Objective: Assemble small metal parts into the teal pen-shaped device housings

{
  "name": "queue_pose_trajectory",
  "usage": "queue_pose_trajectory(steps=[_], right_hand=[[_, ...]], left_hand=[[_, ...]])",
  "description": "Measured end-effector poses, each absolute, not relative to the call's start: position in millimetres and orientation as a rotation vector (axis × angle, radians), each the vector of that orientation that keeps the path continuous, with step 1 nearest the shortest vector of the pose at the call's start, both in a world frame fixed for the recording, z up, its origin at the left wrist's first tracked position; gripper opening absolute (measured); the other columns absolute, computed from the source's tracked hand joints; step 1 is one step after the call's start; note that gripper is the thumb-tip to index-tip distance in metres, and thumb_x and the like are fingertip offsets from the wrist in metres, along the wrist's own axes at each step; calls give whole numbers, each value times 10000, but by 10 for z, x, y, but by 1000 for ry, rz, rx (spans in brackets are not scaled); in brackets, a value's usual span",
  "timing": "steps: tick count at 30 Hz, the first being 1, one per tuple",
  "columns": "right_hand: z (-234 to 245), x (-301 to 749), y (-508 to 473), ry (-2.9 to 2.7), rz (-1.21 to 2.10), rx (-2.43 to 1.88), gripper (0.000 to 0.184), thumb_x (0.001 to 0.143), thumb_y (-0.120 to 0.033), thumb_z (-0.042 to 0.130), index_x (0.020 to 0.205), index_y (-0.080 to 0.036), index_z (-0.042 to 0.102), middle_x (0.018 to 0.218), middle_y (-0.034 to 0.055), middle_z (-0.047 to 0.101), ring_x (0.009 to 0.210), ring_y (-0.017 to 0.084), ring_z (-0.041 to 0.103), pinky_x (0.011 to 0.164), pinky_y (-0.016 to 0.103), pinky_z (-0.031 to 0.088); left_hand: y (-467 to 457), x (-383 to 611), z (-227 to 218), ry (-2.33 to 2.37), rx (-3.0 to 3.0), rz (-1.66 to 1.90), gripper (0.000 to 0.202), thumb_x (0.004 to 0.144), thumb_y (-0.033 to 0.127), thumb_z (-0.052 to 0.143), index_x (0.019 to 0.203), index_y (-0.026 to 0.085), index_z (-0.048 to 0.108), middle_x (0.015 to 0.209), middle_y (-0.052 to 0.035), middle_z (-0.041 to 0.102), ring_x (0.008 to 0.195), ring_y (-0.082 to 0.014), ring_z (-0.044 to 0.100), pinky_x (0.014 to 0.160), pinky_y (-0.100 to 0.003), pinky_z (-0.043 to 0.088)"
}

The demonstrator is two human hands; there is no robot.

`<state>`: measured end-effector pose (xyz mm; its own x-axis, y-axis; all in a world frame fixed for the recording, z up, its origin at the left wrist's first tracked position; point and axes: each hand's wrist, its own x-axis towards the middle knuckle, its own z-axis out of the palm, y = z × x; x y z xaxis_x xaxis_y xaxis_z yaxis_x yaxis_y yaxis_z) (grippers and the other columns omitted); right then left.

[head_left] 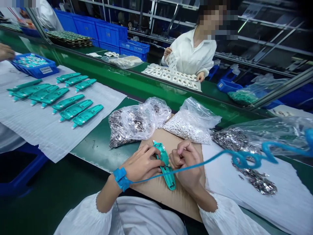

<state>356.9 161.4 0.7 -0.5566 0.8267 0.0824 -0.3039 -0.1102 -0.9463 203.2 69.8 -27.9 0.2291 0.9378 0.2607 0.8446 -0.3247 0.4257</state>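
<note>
A teal plastic housing [169,179] with a white tip lies on a brown cardboard sheet [188,204], its open inner side facing up. My left hand [146,162] is closed on its left edge, fingers bent over the shell; a blue wrist strap [121,179] with a coiled cord goes round that wrist. Against the housing's right side, my right hand [187,163] has its fingers curled in a pinch. Whatever those fingers hold is hidden or too small to name.
Behind the cardboard stand clear bags of small metal parts [127,125] and white parts [188,125]. Loose metal pieces [264,182] lie on white sheeting at right. Several teal housings [80,109] sit at left. The blue coiled cord [246,161] crosses in front. A co-worker [193,49] sits opposite.
</note>
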Motion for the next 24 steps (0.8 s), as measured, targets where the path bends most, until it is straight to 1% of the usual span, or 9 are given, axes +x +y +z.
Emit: queue_pose_trajectory(steps=[4, 7, 12, 16, 21, 24], right_hand=[[112, 3615, 1609, -1315, 1774, -633, 184, 854, -275, 591, 761, -270, 432, 509, -111, 203, 404, 91, 134, 385, 217, 216], [102, 3595, 1587, -1320, 1817, -634, 193, 865, -272, 589, 752, -264, 433, 510, -111, 203, 408, 88, 133, 388, 209, 213], [-2, 3553, 1569, -1273, 1884, -573, 185, 886, -261, 578, 751, -244, 452, 514, -109, 228, 426, 82, 163, 411, 192, 225], [-52, 3558, 1591, -1230, 1975, -529, 171, 915, -228, 528, 756, -236, 466, 507, -108, 227, 432, 80, 161, 421, 184, 208], [-73, 3547, 1560, -1281, 1937, -595, 179, 909, -226, 523, 746, -235, 452, 514, -105, 254, 434, 80, 200, 423, 181, 241], [-76, 3508, 1521, -1332, 1898, -596, 200, 882, -216, 513, 701, -231, 428, 492, -114, 230, 415, 73, 168, 401, 177, 211]], left_hand=[[699, 2035, -307, 1678, 2302, 742, 264, 957, 436, 591, 1151, 289, 691, 1169, -70, 580, 1041, -252, 506, 886, -385, 454], [700, 2040, -298, 1683, 2288, 737, 259, 968, 448, 567, 1115, 284, 703, 1170, -68, 581, 1037, -248, 503, 886, -380, 446], [701, 2046, -259, 1690, 2296, 713, 242, 1001, 401, 516, 1073, 269, 705, 1170, -70, 585, 1025, -239, 505, 876, -366, 453], [708, 2049, -267, 1702, 2314, 704, 213, 996, 373, 530, 1065, 267, 702, 1158, -73, 587, 1012, -239, 500, 865, -363, 458], [707, 2061, -260, 1722, 2341, 712, 215, 997, 375, 530, 1044, 246, 695, 1155, -70, 596, 971, -233, 499, 850, -366, 462], [705, 2063, -237, 1740, 2349, 670, 207, 998, 356, 530, 1033, 242, 700, 1134, -64, 607, 955, -233, 496, 830, -365, 465]])
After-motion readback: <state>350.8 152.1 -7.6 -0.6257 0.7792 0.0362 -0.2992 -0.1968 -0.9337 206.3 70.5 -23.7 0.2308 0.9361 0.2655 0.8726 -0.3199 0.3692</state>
